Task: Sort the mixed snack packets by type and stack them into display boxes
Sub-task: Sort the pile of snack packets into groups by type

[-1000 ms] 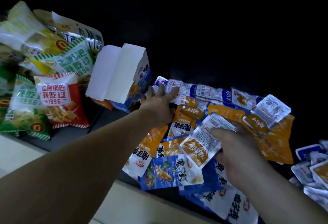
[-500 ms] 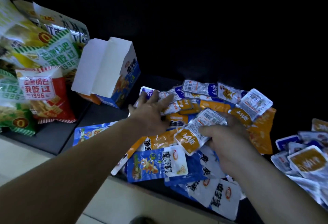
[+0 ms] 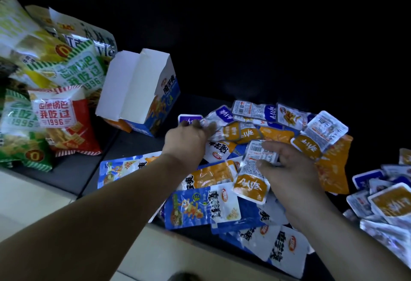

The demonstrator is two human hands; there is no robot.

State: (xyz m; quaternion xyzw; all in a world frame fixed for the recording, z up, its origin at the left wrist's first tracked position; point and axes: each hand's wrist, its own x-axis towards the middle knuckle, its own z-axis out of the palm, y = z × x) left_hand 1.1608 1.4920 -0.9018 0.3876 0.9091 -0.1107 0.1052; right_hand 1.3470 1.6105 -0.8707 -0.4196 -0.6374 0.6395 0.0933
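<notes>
— What is in view?

— A dim scene seen from a person's head, looking down at a dark bench [image 3: 133, 145]. A pile of small snack packets [image 3: 273, 131] in orange, blue and white is spread across the middle. Long blue packets [image 3: 200, 207] lie at its near edge, some overhanging the bench front.

— Where are the hands?

— Both bare arms reach in from below. The left hand [image 3: 185, 140] is at the pile's left edge, its fingers [image 3: 196, 124] curled round the rim of a blue-and-white packet [image 3: 216, 120] that lies on the heap. The right hand [image 3: 287, 169] is over the middle of the pile. Its thumb and fingers pinch an orange-and-white packet [image 3: 251, 183], barcode end uppermost, tilted above the packets beneath.

— And the box?

— A blue display box [image 3: 165, 98] sits behind and to the left of the pile, just beyond the left hand. It is tipped, its white flaps open toward the viewer. I cannot tell what it holds.

— Anything else?

— Large crisp bags [image 3: 60, 120], red, green and yellow, are heaped at the far left, beside the box. A second heap of small packets [image 3: 387, 198] lies at the right edge, apart from the main pile.
</notes>
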